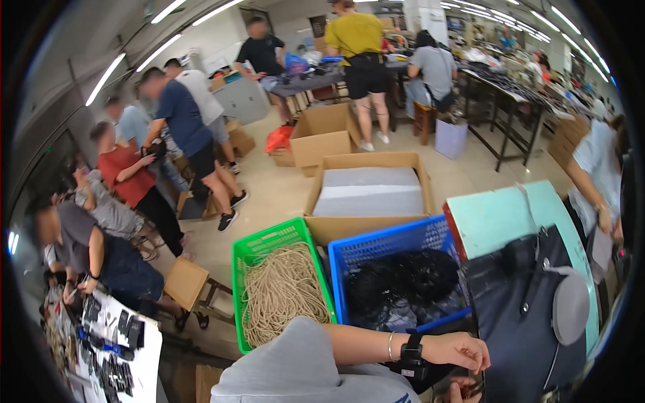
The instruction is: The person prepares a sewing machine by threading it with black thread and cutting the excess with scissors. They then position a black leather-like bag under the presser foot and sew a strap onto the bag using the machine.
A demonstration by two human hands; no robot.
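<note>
Dark navy, flat, flexible piece (pixel 514 329) with attached straps lies just right of the left hand (pixel 458 350) in the head view, over a turquoise flat board (pixel 497 221). The left hand's fingers curl inward near its edge; the right hand (pixel 463 391), just below, has bent fingers close together, but I cannot tell what either grips. Handling it well probably means supporting the edge with both hands, straps clear of the fingers.

Counted: one piece, one grey oval pad (pixel 570 312) on it, right of the hands; up and left of them, one blue plastic crate (pixel 336 282) of black bundles (pixel 403 282), one green plastic basket (pixel 236 295) of tan cords (pixel 285 289), too many to count, and beyond, two open brown cardboard boxes (pixel 363 228).
</note>
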